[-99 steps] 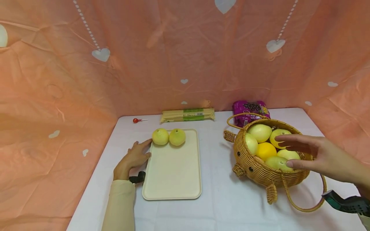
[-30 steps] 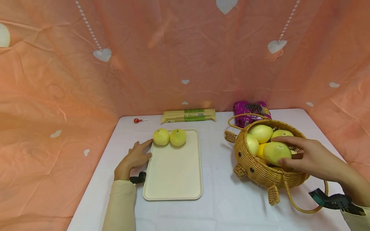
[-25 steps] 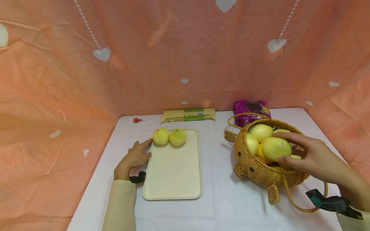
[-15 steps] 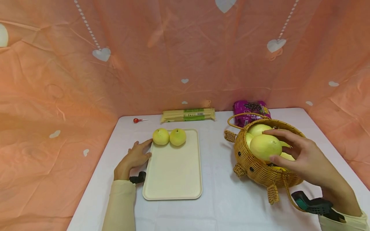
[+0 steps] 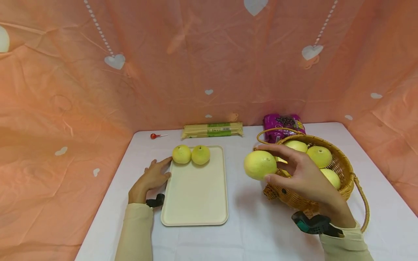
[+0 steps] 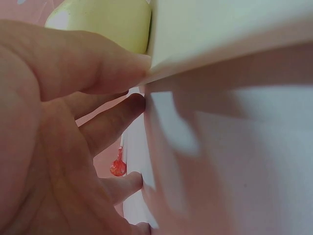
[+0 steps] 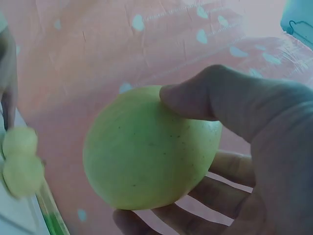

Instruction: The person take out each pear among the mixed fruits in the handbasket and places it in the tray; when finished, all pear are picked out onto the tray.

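My right hand (image 5: 298,174) grips a round yellow-green pear (image 5: 260,165), held up between the tray and the basket. In the right wrist view, the thumb lies on top of the speckled pear (image 7: 151,152) and the fingers curl beneath it. My left hand (image 5: 151,180) rests at the left edge of the cream tray (image 5: 196,195). Its thumb touches the tray's rim in the left wrist view, with the other fingers spread below. Side by side at the tray's far left end sit two pears, one (image 5: 181,154) in the corner and another (image 5: 200,154) beside it.
A wicker basket (image 5: 347,174) with several pears stands on the right, partly hidden behind my right hand. Along the table's back lie a purple packet (image 5: 283,125), a long yellow-green package (image 5: 212,130) and a red lollipop (image 5: 154,136). A pink curtain (image 5: 209,65) hangs behind.
My right hand, at first over the basket with nothing held, has taken a pear out and carried it left, past the basket's rim. My left hand and the tray stay in place.
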`<state>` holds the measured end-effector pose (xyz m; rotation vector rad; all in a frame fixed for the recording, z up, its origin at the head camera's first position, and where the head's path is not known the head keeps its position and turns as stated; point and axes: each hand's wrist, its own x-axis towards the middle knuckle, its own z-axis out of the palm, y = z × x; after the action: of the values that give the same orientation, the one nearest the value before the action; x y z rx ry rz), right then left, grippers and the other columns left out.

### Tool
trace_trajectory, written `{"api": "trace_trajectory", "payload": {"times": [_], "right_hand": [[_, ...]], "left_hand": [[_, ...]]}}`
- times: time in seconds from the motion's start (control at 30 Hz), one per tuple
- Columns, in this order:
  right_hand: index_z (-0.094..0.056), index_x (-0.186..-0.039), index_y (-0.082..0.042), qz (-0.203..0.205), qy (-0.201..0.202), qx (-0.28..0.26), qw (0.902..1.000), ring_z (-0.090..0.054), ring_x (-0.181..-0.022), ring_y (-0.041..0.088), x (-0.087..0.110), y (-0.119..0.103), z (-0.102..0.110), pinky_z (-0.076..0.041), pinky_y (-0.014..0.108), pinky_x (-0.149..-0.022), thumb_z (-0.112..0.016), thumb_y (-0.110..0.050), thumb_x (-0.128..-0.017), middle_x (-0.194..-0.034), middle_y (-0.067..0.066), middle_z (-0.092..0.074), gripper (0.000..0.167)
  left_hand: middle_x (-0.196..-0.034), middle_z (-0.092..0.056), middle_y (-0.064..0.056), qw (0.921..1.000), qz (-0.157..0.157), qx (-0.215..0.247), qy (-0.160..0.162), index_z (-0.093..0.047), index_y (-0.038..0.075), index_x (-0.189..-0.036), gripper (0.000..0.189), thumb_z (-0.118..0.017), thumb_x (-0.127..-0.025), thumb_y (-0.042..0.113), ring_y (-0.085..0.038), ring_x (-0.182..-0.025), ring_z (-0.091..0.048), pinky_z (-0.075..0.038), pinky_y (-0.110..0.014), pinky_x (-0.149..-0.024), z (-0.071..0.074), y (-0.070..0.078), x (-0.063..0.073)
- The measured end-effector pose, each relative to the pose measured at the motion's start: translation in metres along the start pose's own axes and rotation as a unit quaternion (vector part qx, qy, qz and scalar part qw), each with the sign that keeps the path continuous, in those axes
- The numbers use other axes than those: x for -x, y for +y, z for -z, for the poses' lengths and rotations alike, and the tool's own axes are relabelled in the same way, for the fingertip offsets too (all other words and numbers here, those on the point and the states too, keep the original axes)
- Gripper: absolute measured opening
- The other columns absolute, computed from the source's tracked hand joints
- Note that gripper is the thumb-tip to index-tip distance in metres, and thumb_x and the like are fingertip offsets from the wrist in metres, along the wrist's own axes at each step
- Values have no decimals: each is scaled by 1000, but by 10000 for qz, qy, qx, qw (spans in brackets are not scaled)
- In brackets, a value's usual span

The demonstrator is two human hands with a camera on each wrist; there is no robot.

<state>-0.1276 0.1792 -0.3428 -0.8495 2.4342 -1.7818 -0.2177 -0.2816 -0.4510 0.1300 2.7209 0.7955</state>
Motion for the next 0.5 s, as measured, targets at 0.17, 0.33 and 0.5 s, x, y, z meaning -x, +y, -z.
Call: {"api": "trace_trajectory", "payload": {"times": [0.17, 0.33, 0.5], "right_hand": [[-64, -149, -13, -59, -182, -318, 9993, -73, -126, 21, -20, -1, -22, -61, 28, -104, -84, 0, -93, -149, 6, -64, 61], [-66, -148, -19, -81, -313, -418, 9986, -69, -130, 21, -38, -1, -45, -58, 31, -111, -88, -9, -92, -148, 0, -67, 61], [-67, -149, -20, 0, -509, -554, 9972, -67, -134, 20, -54, 4, -69, -57, 34, -113, -89, -12, -91, -151, 2, -66, 62]], "left_hand": [[-173, -39, -26, 10000, -4, -18, 12, -38, 12, -172, 72, -60, -104, 16, -64, -164, -5, -2, -88, -122, 1, 0, 0], [-173, -40, -27, 10000, -35, -66, 14, -38, 12, -171, 71, -59, -104, 17, -64, -164, -5, -3, -88, -123, 0, -2, 0], [-173, -39, -27, 10000, 4, -13, -8, -36, 13, -172, 71, -58, -105, 16, -62, -165, -3, 0, -87, -124, -1, -2, -1]]}}
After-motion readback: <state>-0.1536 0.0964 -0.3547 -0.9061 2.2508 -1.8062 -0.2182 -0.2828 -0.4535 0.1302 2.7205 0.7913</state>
